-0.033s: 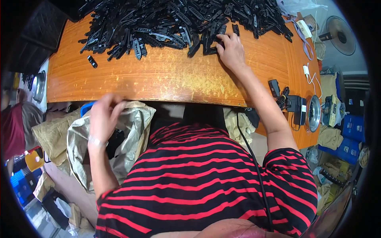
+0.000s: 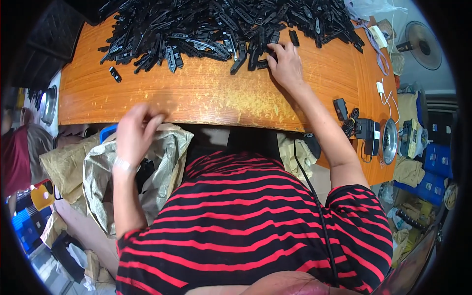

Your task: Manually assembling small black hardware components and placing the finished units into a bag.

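A big heap of long black plastic parts [image 2: 216, 24] covers the far side of an orange wooden table [image 2: 196, 96]. My right hand [image 2: 285, 66] reaches over the table to the heap's near edge, and its fingertips close on one black part [image 2: 265, 63]. My left hand [image 2: 135, 132] hovers, blurred, just off the table's near edge with its fingers apart and nothing seen in it. Below that hand a crumpled grey sack [image 2: 162, 167] stands open, with dark pieces [image 2: 143, 172] inside.
A lone black part [image 2: 115, 74] lies left of the heap. A charger and cables [image 2: 361, 129] and a round metal object [image 2: 389, 140] sit on the table's right end. A fan [image 2: 418, 46] stands far right. Brown sacks [image 2: 64, 164] and a person's red sleeve [image 2: 14, 160] are on the left.
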`<state>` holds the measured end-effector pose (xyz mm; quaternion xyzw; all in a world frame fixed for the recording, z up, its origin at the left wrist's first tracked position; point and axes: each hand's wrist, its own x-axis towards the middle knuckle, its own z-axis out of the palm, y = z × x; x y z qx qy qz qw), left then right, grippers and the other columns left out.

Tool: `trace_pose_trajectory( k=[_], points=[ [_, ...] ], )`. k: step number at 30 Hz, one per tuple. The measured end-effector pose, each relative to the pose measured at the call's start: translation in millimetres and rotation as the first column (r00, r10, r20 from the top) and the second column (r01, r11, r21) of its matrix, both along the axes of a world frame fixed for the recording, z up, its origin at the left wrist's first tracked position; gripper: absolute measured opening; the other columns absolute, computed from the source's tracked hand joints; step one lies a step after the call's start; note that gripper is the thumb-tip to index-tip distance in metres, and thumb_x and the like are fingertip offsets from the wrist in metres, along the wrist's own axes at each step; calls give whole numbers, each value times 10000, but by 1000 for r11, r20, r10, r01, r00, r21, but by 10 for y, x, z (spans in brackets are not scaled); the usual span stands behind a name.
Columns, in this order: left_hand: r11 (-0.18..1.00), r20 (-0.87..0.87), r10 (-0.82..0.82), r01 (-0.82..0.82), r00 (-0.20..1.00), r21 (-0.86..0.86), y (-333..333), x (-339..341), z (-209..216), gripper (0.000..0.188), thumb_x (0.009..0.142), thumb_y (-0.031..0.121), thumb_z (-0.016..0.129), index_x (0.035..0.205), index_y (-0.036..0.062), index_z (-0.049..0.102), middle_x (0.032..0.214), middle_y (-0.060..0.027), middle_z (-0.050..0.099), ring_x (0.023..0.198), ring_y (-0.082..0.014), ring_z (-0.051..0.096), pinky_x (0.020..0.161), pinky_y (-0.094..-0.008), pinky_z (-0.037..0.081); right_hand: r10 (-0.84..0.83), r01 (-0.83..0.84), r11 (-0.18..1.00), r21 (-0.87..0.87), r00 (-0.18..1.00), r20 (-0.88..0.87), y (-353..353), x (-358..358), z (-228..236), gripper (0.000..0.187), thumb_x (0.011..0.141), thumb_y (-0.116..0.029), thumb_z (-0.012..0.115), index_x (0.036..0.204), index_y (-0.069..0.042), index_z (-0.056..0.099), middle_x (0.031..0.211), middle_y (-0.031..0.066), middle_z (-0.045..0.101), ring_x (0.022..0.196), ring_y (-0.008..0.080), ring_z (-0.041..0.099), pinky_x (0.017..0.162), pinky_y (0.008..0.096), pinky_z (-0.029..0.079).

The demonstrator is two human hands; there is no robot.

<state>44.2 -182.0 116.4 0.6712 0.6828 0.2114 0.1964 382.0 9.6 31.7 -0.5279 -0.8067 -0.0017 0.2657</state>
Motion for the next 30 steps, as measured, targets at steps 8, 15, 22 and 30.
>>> trace_pose_trajectory(
  k=[8, 15, 22, 30],
  points=[
    [883, -197, -121, 196, 973, 426, 1253, 562, -652, 156, 793, 71, 649, 948, 73, 631, 958, -96, 575, 952, -292, 564, 769, -395, 498, 85, -85, 996, 8, 994, -65, -277, -178, 41, 284, 804, -152, 675, 1068, -53, 635, 1091, 155, 552, 1041, 333, 523, 901, 410, 438],
    [864, -335, -104, 253, 936, 436, 1404, 666, -765, 160, 732, 67, 674, 883, 81, 622, 885, -92, 536, 886, -274, 537, 744, -372, 501, 287, -290, 956, 36, 955, 77, -481, -177, 111, 245, 751, -106, 706, 983, -66, 637, 1018, 74, 584, 994, 275, 535, 855, 399, 421],
    [852, -309, -131, 266, 942, 451, 1114, 608, -714, 165, 728, 85, 709, 856, 86, 605, 913, -62, 582, 953, -273, 537, 796, -392, 440, 290, -290, 957, -20, 948, 129, -461, -224, 172, 209, 735, -88, 712, 912, -61, 603, 930, 74, 565, 923, 276, 536, 786, 400, 433],
    [903, -109, -64, 104, 992, 418, 888, 529, -757, 152, 769, 115, 710, 848, 69, 589, 845, -66, 621, 892, -268, 575, 797, -381, 418, 498, -495, 863, -100, 867, 9, -881, -434, 382, 296, 712, -139, 732, 947, -62, 568, 897, 93, 562, 890, 299, 540, 753, 403, 432]
  ],
)
